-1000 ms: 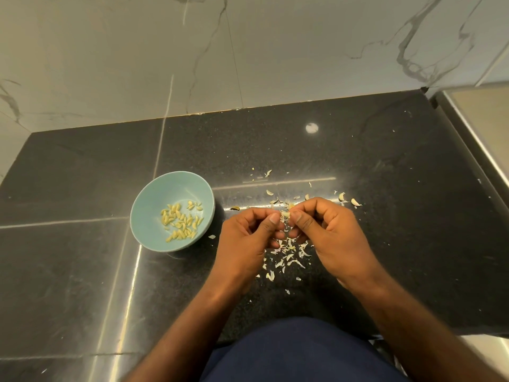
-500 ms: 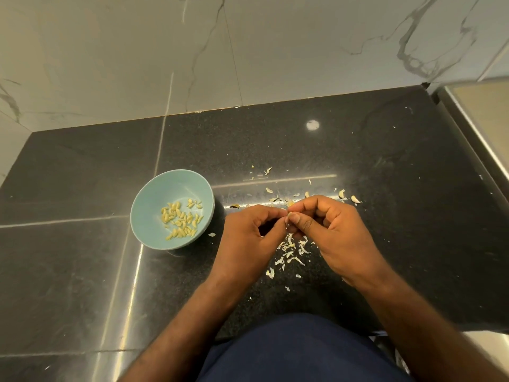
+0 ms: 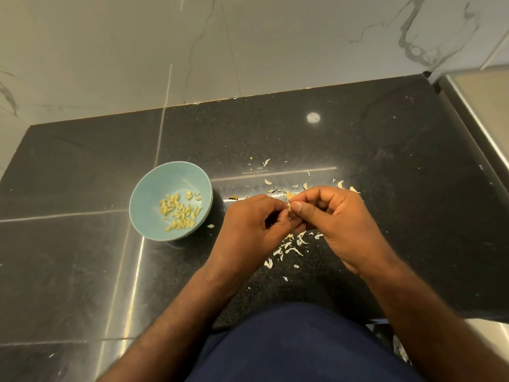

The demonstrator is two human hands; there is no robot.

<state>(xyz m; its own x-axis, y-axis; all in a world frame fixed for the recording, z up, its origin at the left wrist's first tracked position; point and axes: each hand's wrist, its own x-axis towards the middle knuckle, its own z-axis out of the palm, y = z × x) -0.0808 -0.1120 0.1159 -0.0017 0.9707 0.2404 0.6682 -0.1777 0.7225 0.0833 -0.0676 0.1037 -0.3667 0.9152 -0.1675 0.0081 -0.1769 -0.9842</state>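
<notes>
Black counter [image 3: 385, 166], left hand [image 3: 248, 227] and right hand [image 3: 338, 224] pinching seed [image 3: 289, 206], husks [image 3: 289, 248] beneath, bowl [image 3: 154, 188] beside

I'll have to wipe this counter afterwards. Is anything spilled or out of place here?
Only pale husk flakes, scattered loose on the black counter right of the blue bowl. The peeled seeds lie inside the bowl, which stands upright. Nothing looks damaged.

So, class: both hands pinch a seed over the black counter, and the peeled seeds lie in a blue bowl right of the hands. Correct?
No: the head view shows the blue bowl left of them, beside the left hand. The rest stands.
</notes>
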